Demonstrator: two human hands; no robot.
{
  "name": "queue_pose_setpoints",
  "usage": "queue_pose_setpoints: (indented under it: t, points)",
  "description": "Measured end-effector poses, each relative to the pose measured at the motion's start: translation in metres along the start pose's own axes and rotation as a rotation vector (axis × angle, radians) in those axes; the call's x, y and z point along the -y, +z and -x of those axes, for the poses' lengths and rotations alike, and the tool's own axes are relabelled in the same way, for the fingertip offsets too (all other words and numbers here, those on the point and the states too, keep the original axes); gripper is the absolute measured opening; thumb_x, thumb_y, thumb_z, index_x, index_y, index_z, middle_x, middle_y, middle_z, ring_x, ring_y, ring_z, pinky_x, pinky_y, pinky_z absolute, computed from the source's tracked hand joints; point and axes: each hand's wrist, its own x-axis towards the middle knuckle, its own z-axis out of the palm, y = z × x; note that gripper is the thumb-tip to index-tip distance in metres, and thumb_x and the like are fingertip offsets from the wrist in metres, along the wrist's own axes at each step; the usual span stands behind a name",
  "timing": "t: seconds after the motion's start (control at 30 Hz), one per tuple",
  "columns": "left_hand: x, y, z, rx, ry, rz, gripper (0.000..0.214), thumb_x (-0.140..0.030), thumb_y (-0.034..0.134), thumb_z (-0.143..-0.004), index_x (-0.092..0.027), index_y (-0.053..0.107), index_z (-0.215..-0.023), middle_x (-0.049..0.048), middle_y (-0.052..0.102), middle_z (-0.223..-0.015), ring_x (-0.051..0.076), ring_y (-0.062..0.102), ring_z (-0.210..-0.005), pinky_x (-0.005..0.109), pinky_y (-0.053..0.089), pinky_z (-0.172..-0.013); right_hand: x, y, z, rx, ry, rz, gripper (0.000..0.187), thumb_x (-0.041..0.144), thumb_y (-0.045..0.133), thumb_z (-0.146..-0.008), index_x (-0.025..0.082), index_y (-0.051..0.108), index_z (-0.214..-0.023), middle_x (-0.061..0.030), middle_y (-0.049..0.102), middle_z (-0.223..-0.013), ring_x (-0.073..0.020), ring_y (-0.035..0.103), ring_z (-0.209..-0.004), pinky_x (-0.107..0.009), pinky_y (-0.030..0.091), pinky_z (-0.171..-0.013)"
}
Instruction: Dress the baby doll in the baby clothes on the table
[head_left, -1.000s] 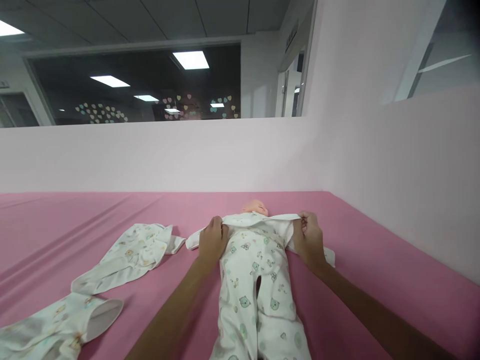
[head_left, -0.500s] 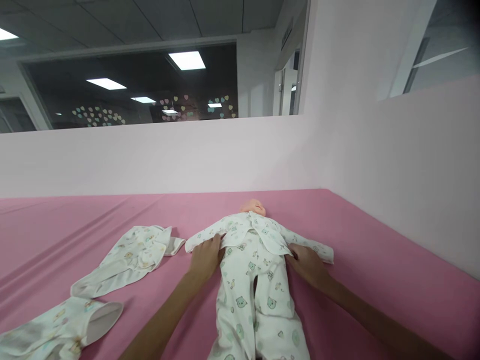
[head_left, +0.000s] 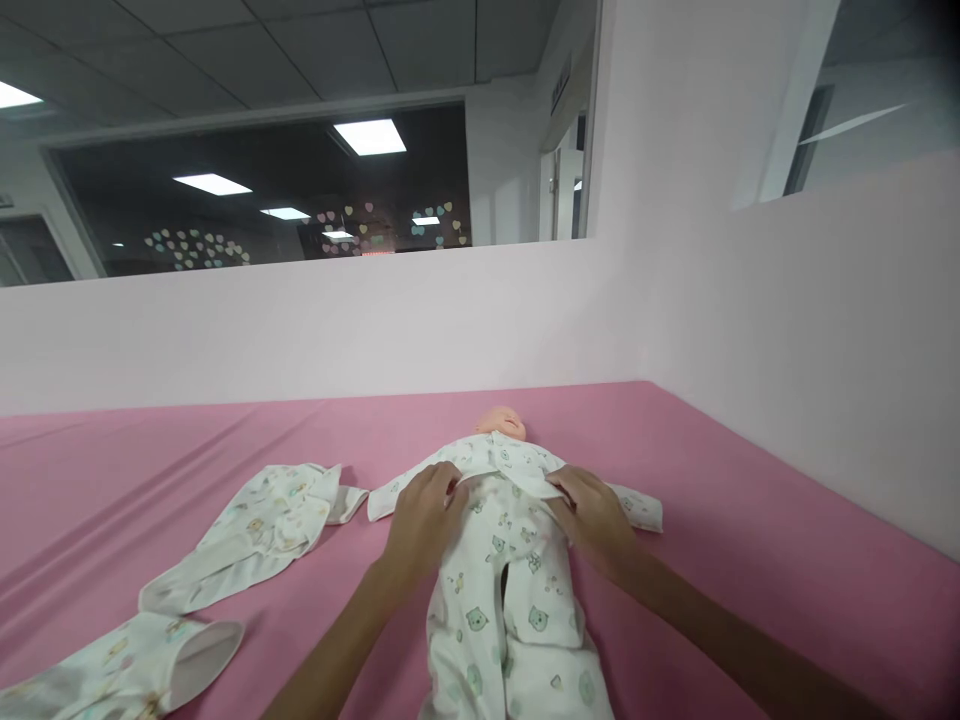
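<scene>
A baby doll (head_left: 501, 424) lies on its back on the pink sheet (head_left: 750, 540), dressed in a white romper (head_left: 506, 590) printed with small animals. My left hand (head_left: 424, 518) rests on the doll's chest at the left, fingers curled over the fabric near the jacket flap. My right hand (head_left: 592, 515) lies on the right side of the chest, fingers stretched along the flap's edge. The doll's sleeves spread out to both sides under my hands.
A second printed baby garment (head_left: 255, 525) lies crumpled to the left, and another piece (head_left: 127, 665) sits at the lower left edge. A pale pink wall (head_left: 450, 320) borders the bed at the back and right, with a dark window above it.
One second ago both hands held the jacket flaps open. The flaps now lie closed over the doll's chest, and both hands have moved inward onto the torso.
</scene>
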Motion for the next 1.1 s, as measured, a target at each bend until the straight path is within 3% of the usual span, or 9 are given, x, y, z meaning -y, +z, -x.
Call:
queue_pose_setpoints:
  t: [0.07,0.17,0.27,0.43,0.6,0.7,0.8,0.93,1.1]
  points:
    - [-0.005,0.001,0.003,0.01,0.168,-0.013,0.028,-0.031,0.037,-0.094,-0.02,0.044,-0.07,0.0006,0.055,-0.071,0.015,0.047,-0.068,0.029,0.035,-0.066,0.012,0.002,-0.002,-0.05,-0.085,-0.012,0.023,0.021,0.04,-0.09,0.021,0.049,-0.069,-0.0011,0.055,-0.069,-0.0167,0.05,-0.067,-0.03,0.037,-0.064]
    - [-0.006,0.003,0.015,0.077,0.429,-0.053,0.03,-0.028,0.037,-0.096,-0.019,0.05,-0.071,0.0027,0.058,-0.076,0.016,0.048,-0.073,0.032,0.038,-0.075,0.022,0.005,0.012,-0.017,-0.317,0.02,0.025,0.02,0.04,-0.093,0.02,0.05,-0.07,-0.0017,0.055,-0.069,-0.016,0.048,-0.067,-0.031,0.037,-0.066]
    - [-0.007,0.003,0.023,0.116,0.482,-0.01,0.022,-0.024,0.044,-0.094,-0.018,0.054,-0.075,0.0027,0.06,-0.082,0.016,0.049,-0.079,0.031,0.038,-0.079,0.027,0.006,0.028,0.086,-0.434,0.049,0.021,0.019,0.042,-0.093,0.019,0.055,-0.076,-0.0026,0.057,-0.074,-0.017,0.05,-0.072,-0.032,0.039,-0.069]
    - [-0.018,0.0,0.019,0.209,0.32,0.176,0.021,-0.025,0.045,-0.092,-0.02,0.056,-0.074,-0.0004,0.06,-0.077,0.015,0.052,-0.075,0.028,0.04,-0.071,0.037,0.0,0.013,0.173,-0.211,-0.121,0.021,0.025,0.046,-0.091,0.021,0.055,-0.073,-0.0002,0.059,-0.074,-0.0142,0.053,-0.068,-0.028,0.04,-0.064]
    - [-0.031,0.003,-0.01,-0.024,0.119,0.183,0.024,-0.025,0.042,-0.091,-0.022,0.056,-0.109,0.0043,0.062,-0.11,0.02,0.055,-0.101,0.034,0.042,-0.087,0.044,0.015,-0.059,0.161,0.07,-0.015,0.025,0.028,0.037,-0.092,0.02,0.057,-0.079,-0.0018,0.065,-0.081,-0.0144,0.059,-0.074,-0.025,0.041,-0.064]
    - [-0.035,0.012,-0.027,0.066,0.071,0.03,0.022,-0.019,0.04,-0.087,-0.019,0.06,-0.097,0.0081,0.064,-0.104,0.024,0.056,-0.1,0.037,0.042,-0.083,0.042,0.036,-0.098,0.219,0.185,0.142,0.019,0.028,0.047,-0.086,0.016,0.06,-0.092,-0.0077,0.067,-0.096,-0.0182,0.062,-0.087,-0.026,0.042,-0.07]
    - [-0.034,0.024,-0.031,0.113,0.056,-0.058,0.02,-0.012,0.04,-0.083,-0.019,0.057,-0.076,0.0062,0.064,-0.091,0.023,0.058,-0.089,0.034,0.041,-0.074,0.039,0.055,-0.119,0.243,0.238,0.232,0.021,0.025,0.054,-0.081,0.012,0.063,-0.094,-0.0159,0.067,-0.102,-0.0253,0.063,-0.092,-0.03,0.042,-0.07]
    - [-0.028,0.036,-0.024,0.049,0.131,-0.064,0.016,-0.011,0.043,-0.082,-0.02,0.057,-0.078,0.0047,0.064,-0.091,0.022,0.056,-0.09,0.034,0.039,-0.076,0.035,0.065,-0.127,0.276,0.255,0.317,0.02,0.017,0.05,-0.083,0.011,0.066,-0.095,-0.019,0.067,-0.102,-0.0261,0.064,-0.095,-0.031,0.043,-0.073]
    - [-0.024,0.042,-0.019,0.031,0.155,-0.05,0.017,-0.013,0.043,-0.085,-0.02,0.059,-0.082,0.0043,0.064,-0.094,0.021,0.054,-0.092,0.036,0.039,-0.079,0.023,0.058,-0.129,0.33,0.211,0.4,0.019,0.015,0.054,-0.082,0.012,0.066,-0.096,-0.0186,0.068,-0.098,-0.0251,0.065,-0.094,-0.032,0.044,-0.075]
